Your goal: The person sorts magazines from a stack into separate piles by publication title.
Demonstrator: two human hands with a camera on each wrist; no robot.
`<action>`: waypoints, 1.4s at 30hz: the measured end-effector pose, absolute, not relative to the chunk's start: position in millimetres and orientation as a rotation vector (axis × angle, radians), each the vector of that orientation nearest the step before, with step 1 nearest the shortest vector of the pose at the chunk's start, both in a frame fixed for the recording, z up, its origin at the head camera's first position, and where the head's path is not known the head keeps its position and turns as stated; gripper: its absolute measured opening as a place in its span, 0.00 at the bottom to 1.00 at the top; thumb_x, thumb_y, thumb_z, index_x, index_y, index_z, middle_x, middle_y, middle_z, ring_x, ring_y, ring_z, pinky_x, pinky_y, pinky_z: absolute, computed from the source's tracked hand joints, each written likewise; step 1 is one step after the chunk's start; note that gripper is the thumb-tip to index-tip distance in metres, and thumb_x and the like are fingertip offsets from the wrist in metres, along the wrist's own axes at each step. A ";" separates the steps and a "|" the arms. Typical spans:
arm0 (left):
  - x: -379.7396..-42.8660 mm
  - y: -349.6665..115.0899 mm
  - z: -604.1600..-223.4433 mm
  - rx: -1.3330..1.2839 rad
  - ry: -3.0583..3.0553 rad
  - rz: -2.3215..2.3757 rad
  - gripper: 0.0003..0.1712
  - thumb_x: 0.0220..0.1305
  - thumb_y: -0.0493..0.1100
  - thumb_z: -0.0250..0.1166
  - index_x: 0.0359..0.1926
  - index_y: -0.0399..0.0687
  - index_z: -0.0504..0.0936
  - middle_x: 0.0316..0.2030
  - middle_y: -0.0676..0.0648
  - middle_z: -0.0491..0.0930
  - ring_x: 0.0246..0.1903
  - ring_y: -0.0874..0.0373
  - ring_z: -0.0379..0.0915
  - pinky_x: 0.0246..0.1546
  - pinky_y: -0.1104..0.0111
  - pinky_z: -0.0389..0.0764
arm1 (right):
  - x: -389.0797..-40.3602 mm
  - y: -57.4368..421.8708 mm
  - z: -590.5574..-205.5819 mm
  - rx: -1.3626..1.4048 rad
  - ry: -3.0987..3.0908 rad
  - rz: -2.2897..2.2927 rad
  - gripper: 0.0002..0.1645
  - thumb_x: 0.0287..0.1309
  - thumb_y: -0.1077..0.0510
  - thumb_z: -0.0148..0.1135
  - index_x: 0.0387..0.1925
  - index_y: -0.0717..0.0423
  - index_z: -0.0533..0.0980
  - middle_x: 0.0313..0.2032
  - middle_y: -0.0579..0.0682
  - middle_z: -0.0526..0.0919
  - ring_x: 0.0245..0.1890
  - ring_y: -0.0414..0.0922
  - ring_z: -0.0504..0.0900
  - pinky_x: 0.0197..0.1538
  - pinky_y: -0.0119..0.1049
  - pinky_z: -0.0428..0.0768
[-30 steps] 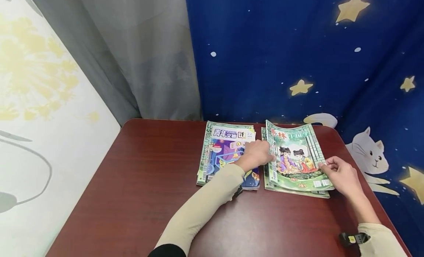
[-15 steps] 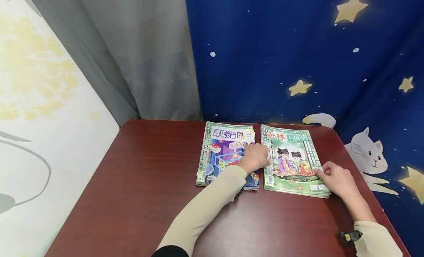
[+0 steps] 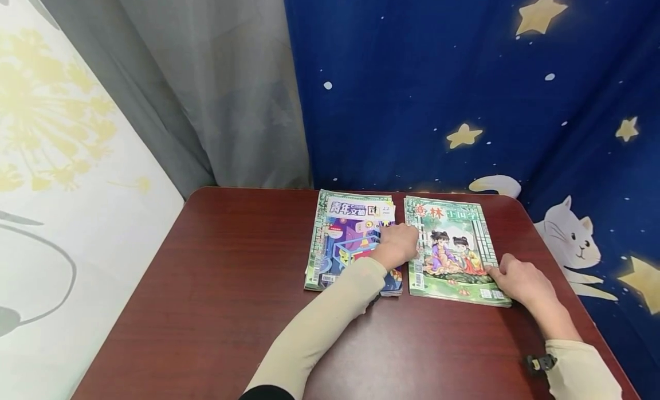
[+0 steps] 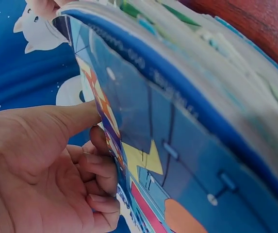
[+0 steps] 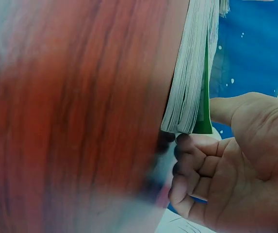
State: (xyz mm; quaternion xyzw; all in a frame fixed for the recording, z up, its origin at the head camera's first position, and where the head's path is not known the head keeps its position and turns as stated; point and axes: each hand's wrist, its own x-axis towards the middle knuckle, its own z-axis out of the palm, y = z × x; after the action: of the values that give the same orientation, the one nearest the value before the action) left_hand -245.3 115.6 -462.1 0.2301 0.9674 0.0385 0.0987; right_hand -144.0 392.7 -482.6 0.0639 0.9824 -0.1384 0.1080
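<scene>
A stack of magazines (image 3: 454,248) with a green cover showing two cartoon children lies flat at the table's right. My right hand (image 3: 523,279) pinches its right edge, thumb on the cover and fingers curled by the page edges (image 5: 187,73). At the stack's left edge is my left hand (image 3: 398,244), fingers curled. In the left wrist view, the blue cover of the neighbouring magazine (image 4: 177,145) hides the tips of my left hand (image 4: 51,160). My left wrist crosses the left stack, topped by a purple magazine (image 3: 350,239).
Both stacks lie on a dark red wooden table (image 3: 232,262), close to its back edge, with a narrow gap between them. A grey curtain (image 3: 247,90) and a blue starry curtain (image 3: 392,90) hang behind. A white patterned panel (image 3: 62,188) stands at the left.
The green magazine that was raised and tilted above the right stack has come down flat and lined up on it. Both hands have lowered with it; the right has shifted slightly left.
</scene>
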 end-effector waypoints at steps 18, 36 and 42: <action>-239.6 95.0 -464.8 0.706 2.917 0.435 0.26 0.74 0.63 0.63 0.22 0.56 0.78 0.26 0.54 0.82 0.36 0.57 0.83 0.51 0.56 0.81 | -139.7 353.7 -470.2 0.455 3.040 -0.323 0.31 0.63 0.40 0.70 0.38 0.65 0.71 0.29 0.66 0.79 0.29 0.61 0.79 0.26 0.51 0.70; -253.0 -22.8 -450.1 0.289 2.969 0.932 0.31 0.71 0.60 0.67 0.61 0.40 0.81 0.48 0.44 0.87 0.47 0.51 0.82 0.57 0.54 0.82 | -148.7 278.7 -484.7 -0.021 3.321 -0.707 0.19 0.66 0.47 0.70 0.44 0.57 0.79 0.37 0.56 0.86 0.35 0.52 0.85 0.38 0.53 0.79; -253.3 -50.1 -452.8 0.150 3.021 0.914 0.26 0.70 0.60 0.69 0.50 0.42 0.84 0.39 0.44 0.87 0.38 0.51 0.82 0.44 0.57 0.84 | -155.3 255.2 -486.1 -0.124 3.252 -0.859 0.17 0.71 0.46 0.67 0.46 0.54 0.81 0.33 0.49 0.86 0.32 0.43 0.83 0.38 0.44 0.79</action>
State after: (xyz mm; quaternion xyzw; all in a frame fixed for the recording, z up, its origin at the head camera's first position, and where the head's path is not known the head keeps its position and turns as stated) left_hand -253.3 -50.1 -452.8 0.0475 0.9560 0.2893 -0.0090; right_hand -155.3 255.2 -486.1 -0.0366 0.9601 -0.2535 -0.1118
